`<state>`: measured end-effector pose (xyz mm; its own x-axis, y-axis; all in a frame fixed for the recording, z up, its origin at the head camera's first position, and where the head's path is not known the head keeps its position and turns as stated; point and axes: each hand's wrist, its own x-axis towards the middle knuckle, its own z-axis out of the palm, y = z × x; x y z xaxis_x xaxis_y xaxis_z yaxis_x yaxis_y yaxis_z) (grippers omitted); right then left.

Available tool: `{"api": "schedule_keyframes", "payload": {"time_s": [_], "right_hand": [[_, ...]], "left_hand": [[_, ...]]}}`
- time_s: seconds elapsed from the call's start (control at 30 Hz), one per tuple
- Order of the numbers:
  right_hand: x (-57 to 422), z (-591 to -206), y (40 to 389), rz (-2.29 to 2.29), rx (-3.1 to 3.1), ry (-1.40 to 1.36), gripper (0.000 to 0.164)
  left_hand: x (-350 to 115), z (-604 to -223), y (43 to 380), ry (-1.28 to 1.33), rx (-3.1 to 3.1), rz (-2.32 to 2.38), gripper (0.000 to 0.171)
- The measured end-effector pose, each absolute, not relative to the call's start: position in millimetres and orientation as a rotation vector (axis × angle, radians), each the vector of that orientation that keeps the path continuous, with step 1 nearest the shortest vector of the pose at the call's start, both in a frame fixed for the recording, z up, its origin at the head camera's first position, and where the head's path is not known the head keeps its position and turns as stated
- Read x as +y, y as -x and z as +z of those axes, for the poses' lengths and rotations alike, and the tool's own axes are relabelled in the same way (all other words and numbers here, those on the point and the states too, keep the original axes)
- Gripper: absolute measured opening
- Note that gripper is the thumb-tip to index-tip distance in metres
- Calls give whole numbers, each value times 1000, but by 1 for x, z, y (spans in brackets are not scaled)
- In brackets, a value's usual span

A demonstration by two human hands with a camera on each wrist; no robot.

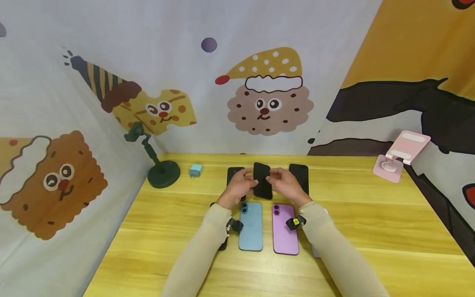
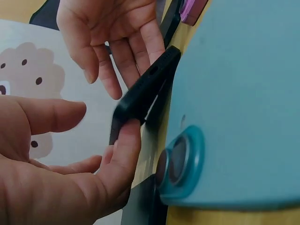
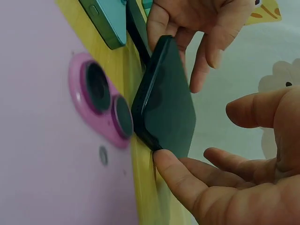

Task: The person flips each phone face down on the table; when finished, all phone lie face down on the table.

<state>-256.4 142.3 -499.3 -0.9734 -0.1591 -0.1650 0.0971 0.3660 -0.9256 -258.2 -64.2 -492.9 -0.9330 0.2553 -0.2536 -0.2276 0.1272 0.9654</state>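
Observation:
A black phone (image 1: pixel 263 185) is tilted up off the yellow table between the two hands, its glossy dark face toward the head view. My left hand (image 1: pixel 237 186) supports its left edge; in the left wrist view the fingertips (image 2: pixel 127 138) lie against the phone's edge and the thumb stands apart from it. At the right edge is my right hand (image 1: pixel 288 185), one fingertip (image 3: pixel 165 157) touching the phone's corner, thumb raised away. A second black phone (image 1: pixel 231 175) lies partly under the left hand, a third black phone (image 1: pixel 302 175) beside the right.
Nearer lie a blue phone (image 1: pixel 251 231) and a pink phone (image 1: pixel 285 237), camera sides up. More phones lie partly hidden under the forearms. A dark green stand (image 1: pixel 163 173) and a light blue charger plug (image 1: pixel 195 170) stand back left; a pink folding stand (image 1: pixel 406 146) is back right.

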Motion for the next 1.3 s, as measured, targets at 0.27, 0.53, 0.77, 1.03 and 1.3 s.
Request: {"api": "schedule_keyframes", "payload": {"time_s": [0.27,0.53,0.77,1.03,1.3], "right_hand": [[131,-500,256,-1667,2361,98,56],[129,-494,258,-1768,2202,129,63],[130,-494,257,-1845,2098,116,69],[129,-494,258,-1846,2102,105,72],[131,-494,262,-1865,2125,59,69]], "left_hand": [[-74,-491,260,-40,2018,1919,62],[-72,-492,265,-98,1915,1984,55],[-71,-494,266,-107,1824,1936,59],[-64,-495,265,-147,1772,1883,66],[-60,-493,264,-160,1799,1847,66]]}}
